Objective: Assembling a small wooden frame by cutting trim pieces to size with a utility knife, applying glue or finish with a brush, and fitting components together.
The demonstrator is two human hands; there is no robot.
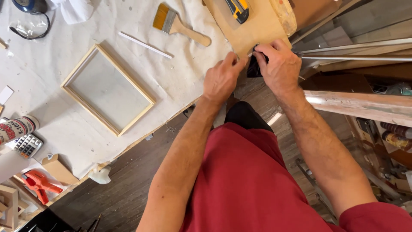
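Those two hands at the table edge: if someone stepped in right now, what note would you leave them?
Left hand: pinching a thin pale strip against the board at the table corner.
Right hand: gripping a small dark tool at the same spot.
Nearby on the cloth: wooden frame, loose white strip, paintbrush.
Done: frame lies assembled, apart from the hands.
Left: the strip is in hand, unfinished; what the tool does is hidden.

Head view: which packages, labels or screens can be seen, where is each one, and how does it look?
Labelled can: lying on its side at the left edge of the cloth-covered table; cylinder, white and red label.
Calculator: just below the can; small, grey, with rows of keys and a narrow display strip.
Cardboard box: near the table's lower edge, beside an orange clamp; small, plain brown.
Cans: on a shelf at the far right; dark, labels unclear.
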